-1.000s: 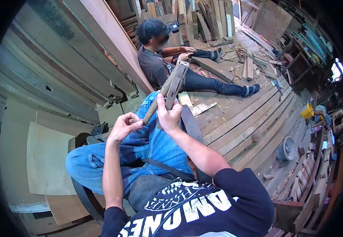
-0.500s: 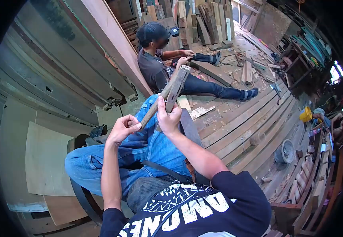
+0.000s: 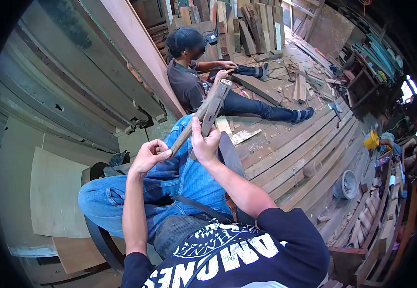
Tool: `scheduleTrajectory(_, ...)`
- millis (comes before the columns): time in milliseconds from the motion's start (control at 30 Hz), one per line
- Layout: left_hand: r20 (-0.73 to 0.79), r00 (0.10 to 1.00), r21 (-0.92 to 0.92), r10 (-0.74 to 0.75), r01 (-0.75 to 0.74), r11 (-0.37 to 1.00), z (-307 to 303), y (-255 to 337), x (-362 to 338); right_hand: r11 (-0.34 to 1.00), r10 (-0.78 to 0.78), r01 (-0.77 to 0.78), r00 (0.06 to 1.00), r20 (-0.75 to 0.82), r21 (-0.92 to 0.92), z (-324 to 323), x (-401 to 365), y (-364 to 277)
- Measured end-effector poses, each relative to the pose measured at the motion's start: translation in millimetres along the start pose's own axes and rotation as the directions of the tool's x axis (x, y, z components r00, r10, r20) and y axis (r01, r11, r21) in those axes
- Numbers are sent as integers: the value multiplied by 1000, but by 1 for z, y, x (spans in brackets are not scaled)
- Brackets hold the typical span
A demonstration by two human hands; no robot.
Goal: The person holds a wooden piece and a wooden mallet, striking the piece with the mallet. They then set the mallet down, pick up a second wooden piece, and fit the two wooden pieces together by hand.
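Note:
My left hand (image 3: pixel 150 156) is closed, thumb and fingertips pinching the lower end of a brown wooden stick (image 3: pixel 184 136). My right hand (image 3: pixel 205 140) is wrapped round a darker, narrow bar (image 3: pixel 214 109) with a slot in its face, its thumb pointing up along it. Stick and bar meet at a pale, worn top end and spread apart downwards like a narrow V. Both are held above my jeans-clad lap (image 3: pixel 196 175). Part of the bar is hidden behind my right fingers.
Ahead, another person (image 3: pixel 189 77) sits on the floor, legs stretched out, hands together over the lap. Long planks (image 3: pixel 309 158) lie to the right, with a grey bucket (image 3: pixel 346 184) and a yellow container (image 3: pixel 372 139). Boards (image 3: pixel 251 29) lean at the back; panels (image 3: pixel 57 192) stand left.

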State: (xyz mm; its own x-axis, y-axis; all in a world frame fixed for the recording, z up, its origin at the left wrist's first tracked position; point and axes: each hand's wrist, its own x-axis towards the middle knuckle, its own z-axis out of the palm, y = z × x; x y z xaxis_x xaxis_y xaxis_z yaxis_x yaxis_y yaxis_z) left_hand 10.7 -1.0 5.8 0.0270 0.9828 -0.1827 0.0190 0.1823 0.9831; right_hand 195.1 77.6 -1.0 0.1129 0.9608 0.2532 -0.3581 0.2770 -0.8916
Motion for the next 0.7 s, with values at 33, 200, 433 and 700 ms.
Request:
scheduleTrajectory(33,4,1000,4,8,-8,1000,0,0,0,1000,1,-1,1000,-2,6,0,1,1)
scheduleTrajectory(200,10,1000,7,7,-7,1000,0,1,0,1000,5,-5,1000,5,2,-1,0,2)
scheduleTrajectory(433,14,1000,6,8,-8,1000,0,-1,0,998,-67,67,998,14,-1,2,1,0)
scheduleTrajectory(700,211,977,113,15,-40,993,0,4,-5,999,-38,38,999,2,-33,4,-4,-11)
